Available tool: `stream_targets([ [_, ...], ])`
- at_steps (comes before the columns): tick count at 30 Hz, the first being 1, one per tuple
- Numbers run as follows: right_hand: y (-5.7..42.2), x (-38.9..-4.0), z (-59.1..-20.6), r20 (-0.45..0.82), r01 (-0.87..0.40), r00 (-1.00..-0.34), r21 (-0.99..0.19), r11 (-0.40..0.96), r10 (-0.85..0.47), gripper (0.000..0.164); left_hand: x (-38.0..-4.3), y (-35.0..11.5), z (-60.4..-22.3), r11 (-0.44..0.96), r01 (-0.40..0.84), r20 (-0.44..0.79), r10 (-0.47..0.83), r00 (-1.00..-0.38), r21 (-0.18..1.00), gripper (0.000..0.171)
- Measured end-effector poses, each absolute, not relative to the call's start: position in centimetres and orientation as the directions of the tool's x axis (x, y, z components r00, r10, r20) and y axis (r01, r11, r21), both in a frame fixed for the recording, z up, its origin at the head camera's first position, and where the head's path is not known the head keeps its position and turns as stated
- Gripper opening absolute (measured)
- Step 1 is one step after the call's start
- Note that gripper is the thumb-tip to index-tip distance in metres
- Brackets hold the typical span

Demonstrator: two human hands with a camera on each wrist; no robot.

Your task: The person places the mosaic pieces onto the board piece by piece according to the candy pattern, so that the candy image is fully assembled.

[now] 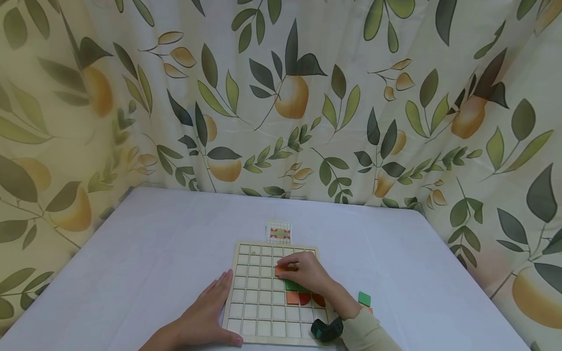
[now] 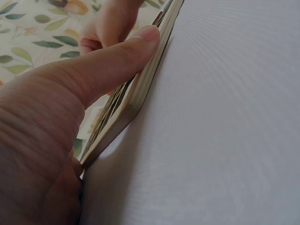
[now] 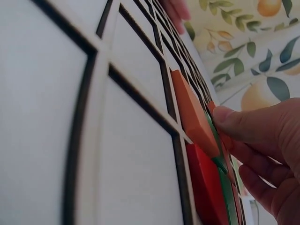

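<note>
My right hand (image 1: 309, 271) pinches an orange tile (image 1: 279, 271) between thumb and fingers, right at a cell of the wooden grid board (image 1: 250, 296). Below that hand, a green tile (image 1: 290, 285) sits in the grid, partly covered by it. One row nearer lie an orange tile (image 1: 292, 298) and red curved pieces (image 1: 305, 298). My left hand (image 1: 204, 309) rests against the board's left side, fingers straight along it and the thumb at the near edge. In the left wrist view, the left thumb (image 2: 126, 54) presses on the board's rim.
A small card (image 1: 280, 234) with a red, orange and green pattern on a grid lies just beyond the board. Right of the forearm, a loose green tile (image 1: 364, 298) lies on the white tablecloth (image 1: 175, 234), with orange showing beside it. A leaf-and-fruit curtain (image 1: 263, 131) hangs behind.
</note>
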State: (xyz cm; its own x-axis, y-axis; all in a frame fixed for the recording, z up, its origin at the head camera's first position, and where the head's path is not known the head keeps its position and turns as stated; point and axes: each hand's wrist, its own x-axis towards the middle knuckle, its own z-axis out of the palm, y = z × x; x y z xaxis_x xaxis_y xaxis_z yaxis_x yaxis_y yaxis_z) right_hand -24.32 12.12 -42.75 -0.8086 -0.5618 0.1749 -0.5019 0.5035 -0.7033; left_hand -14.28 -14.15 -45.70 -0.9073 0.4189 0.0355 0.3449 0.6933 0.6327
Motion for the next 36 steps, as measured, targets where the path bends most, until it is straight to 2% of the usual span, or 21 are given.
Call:
stream_targets([
  [15, 11.83, -24.22, -42.8, 0.151, -0.477, -0.821, -0.71, 0.518, -0.55, 0.021, -14.25, -14.14, -45.6, 0.688, 0.369, 0.054, 0.433, -0.9, 0.625, 0.133],
  [36, 12.0, -24.55, -42.89, 0.152, -0.522, -0.785, -0.684, 0.509, -0.601, 0.027, -14.3, -14.21, -45.71, 0.684, 0.361, 0.056, 0.425, -0.904, 0.634, 0.132],
])
